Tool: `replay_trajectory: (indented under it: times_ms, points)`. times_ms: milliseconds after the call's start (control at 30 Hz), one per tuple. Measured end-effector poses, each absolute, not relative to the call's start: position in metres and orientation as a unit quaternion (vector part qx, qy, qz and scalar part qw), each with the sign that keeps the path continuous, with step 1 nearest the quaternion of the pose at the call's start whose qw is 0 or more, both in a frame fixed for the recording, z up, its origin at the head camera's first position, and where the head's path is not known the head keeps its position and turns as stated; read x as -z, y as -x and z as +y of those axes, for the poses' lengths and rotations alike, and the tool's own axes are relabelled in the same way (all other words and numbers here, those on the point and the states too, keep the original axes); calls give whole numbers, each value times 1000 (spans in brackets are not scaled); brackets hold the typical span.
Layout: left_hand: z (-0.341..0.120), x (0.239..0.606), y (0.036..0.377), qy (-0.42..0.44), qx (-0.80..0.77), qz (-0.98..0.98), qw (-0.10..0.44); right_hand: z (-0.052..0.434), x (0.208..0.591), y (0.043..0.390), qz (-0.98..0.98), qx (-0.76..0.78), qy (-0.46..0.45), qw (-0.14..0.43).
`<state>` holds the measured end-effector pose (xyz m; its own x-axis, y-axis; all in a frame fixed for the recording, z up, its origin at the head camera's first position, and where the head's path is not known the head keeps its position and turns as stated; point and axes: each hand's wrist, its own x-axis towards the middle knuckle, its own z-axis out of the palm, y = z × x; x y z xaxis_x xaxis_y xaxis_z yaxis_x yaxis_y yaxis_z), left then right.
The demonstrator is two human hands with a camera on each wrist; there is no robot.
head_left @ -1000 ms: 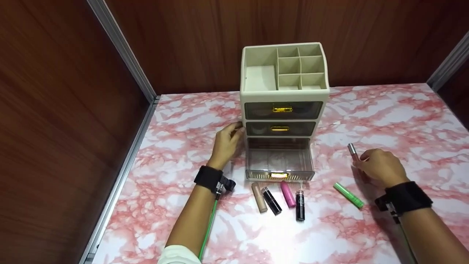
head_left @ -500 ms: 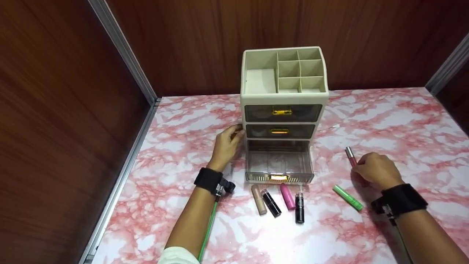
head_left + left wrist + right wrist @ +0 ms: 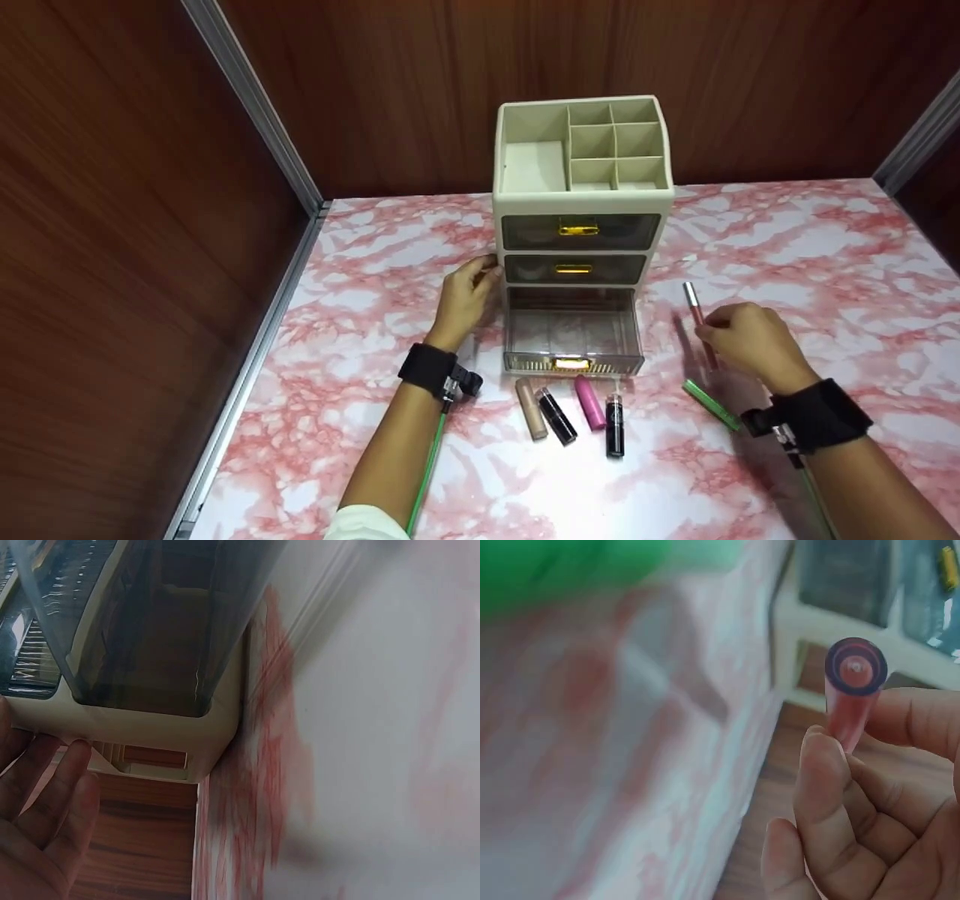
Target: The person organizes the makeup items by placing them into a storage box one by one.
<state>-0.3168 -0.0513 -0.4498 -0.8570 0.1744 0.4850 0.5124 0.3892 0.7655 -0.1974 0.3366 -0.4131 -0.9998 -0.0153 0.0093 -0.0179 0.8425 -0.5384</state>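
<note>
My right hand (image 3: 754,341) pinches a lip gloss tube (image 3: 691,297) with a silver cap and a reddish body. The tube is off the table, its shadow falling to the left; in the right wrist view its round end (image 3: 855,667) faces the camera. My left hand (image 3: 463,300) rests its fingertips against the left side of a cream drawer organizer (image 3: 583,202). Those fingers (image 3: 71,769) lie fairly straight along the side wall. The organizer's clear bottom drawer (image 3: 574,330) is pulled out with nothing visible in it; the two drawers above are shut.
In front of the drawer lie a beige tube (image 3: 531,409), a black lipstick (image 3: 556,416), a pink tube (image 3: 589,403) and another black lipstick (image 3: 615,426). A green tube (image 3: 710,405) lies beside my right wrist. Wood-grain panels (image 3: 375,97) enclose the marbled table (image 3: 360,262).
My right hand has lifted the lip gloss off the table and carried it a little to the left. My left hand has stayed against the organizer.
</note>
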Motion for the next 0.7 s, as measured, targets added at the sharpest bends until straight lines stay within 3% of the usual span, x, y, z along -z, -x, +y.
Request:
replay_trajectory:
  times_ms: [367, 700]
  points:
    - [-51, 449, 317, 211, 513, -815, 168, 301, 392, 187, -958, -278, -62, 41]
    - [-51, 450, 318, 214, 512, -815, 170, 270, 383, 180, -956, -280, -88, 31]
